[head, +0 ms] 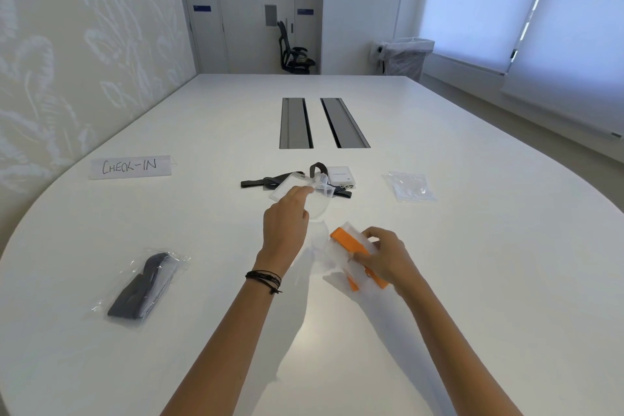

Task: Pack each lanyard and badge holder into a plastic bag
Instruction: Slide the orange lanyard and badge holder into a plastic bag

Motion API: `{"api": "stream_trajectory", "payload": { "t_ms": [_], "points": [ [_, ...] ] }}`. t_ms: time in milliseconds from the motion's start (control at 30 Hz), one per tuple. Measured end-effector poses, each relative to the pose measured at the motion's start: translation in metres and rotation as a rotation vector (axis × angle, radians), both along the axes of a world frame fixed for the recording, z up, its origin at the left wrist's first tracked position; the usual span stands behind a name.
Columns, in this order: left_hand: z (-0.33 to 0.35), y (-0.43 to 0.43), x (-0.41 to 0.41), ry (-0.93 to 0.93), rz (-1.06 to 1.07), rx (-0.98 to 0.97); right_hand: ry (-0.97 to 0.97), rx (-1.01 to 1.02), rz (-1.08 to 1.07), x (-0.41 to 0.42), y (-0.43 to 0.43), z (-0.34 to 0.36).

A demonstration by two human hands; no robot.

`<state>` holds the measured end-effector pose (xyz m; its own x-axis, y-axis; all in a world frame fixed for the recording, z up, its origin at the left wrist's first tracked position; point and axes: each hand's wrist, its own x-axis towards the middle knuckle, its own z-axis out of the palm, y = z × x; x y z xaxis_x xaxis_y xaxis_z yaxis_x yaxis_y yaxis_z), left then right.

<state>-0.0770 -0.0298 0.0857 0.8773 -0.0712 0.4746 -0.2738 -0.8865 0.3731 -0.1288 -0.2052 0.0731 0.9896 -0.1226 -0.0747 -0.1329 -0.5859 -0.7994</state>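
L hand [287, 219] w/ bag [320, 204], R hand [388, 257] w/ lanyard [347, 243]

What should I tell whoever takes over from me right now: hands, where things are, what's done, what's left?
Left hand: pinches the top of an open bag, held off the table.
Right hand: grips the orange lanyard and its holder at that bag's lower end; how far in they are is unclear.
Done: one packed bag with a dark lanyard lies at the left.
Left: finish the orange set, then pack the dark lanyards and badge holders lying beyond the left hand. Spare bags lie on the right.
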Motion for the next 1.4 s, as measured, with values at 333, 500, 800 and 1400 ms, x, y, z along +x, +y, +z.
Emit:
{"api": "stream_trajectory", "payload": {
  "t_ms": [333,500,800,1400],
  "points": [
    [0.0,-0.01,-0.006,-0.099,-0.129,0.049,-0.068,0.324,-0.005,0.0,0.0,0.048],
    [0.002,-0.017,-0.01,-0.167,-0.204,0.006,-0.023,0.34,-0.06,0.011,0.003,0.05],
    [-0.001,-0.018,-0.007,-0.179,-0.243,0.012,0.084,0.232,-0.017,0.019,0.003,0.052],
    [-0.005,-0.017,-0.005,-0.308,-0.286,0.055,0.152,0.247,-0.092,0.034,-0.006,0.056]
  ]
}}
